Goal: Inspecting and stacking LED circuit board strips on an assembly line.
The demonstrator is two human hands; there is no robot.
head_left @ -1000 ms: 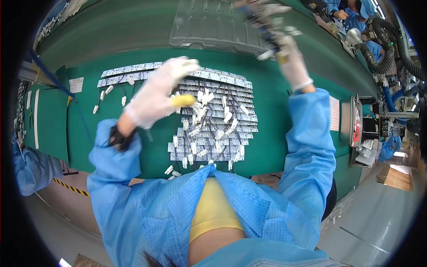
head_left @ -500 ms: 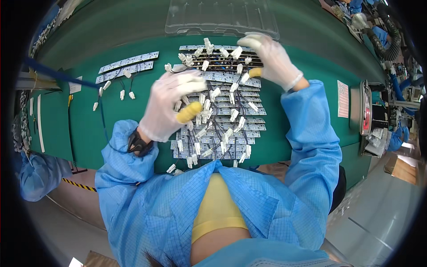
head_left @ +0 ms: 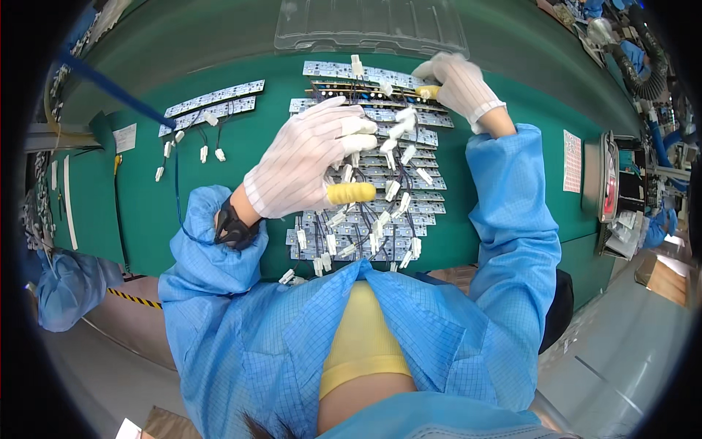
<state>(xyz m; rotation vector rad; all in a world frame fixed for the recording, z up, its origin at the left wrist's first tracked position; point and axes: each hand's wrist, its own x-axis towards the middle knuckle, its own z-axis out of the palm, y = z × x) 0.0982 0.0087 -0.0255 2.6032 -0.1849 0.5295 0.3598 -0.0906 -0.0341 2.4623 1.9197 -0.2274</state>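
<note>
A stack of narrow light-strip circuit boards [head_left: 428, 183] lies in overlapping rows on the green mat, with dark wires and white plug connectors [head_left: 393, 192] strewn over it. My right hand [head_left: 462, 86], in a white glove with a yellow thumb cover, pinches the right end of the farthest circuit board [head_left: 329, 70]. That board is tilted, and edges of others show under it. My left hand [head_left: 311, 157], gloved, with a yellow cover on its thumb, spreads over the stack's left part. Its fingers are stretched toward the connectors; whether they touch them is hard to see.
Two more circuit boards [head_left: 219, 95] with wired connectors lie at the left of the green mat [head_left: 504, 212]. Behind the stack is a clear plastic tray [head_left: 369, 29]. A blue cord [head_left: 117, 89] crosses the left side. A metal box [head_left: 601, 175] stands at the right.
My left hand has moved right over the stack, its fingers stretching out. My right hand has shifted slightly right, and the farthest board has tilted. Connectors near it have moved.
</note>
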